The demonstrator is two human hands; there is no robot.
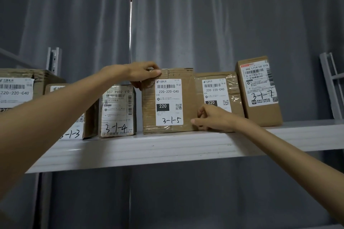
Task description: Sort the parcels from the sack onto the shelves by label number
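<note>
A brown cardboard parcel marked 3-1-5 (149,109) stands upright on the white shelf (149,152), between the parcel marked 3-1-4 (117,111) and another brown parcel (232,87). My left hand (143,72) grips the top left corner of the 3-1-5 parcel. Lower down, my right hand (214,117) holds its bottom right corner and hides the lower label of the parcel behind it. Further left stands a parcel marked 3-1-3 (74,132), partly covered by my left forearm.
A parcel marked 3-1-7 (260,89) leans at the right end of the row. A larger box (16,89) sits at the far left. Grey shelf uprights (54,59) rise at both ends, with a grey curtain behind.
</note>
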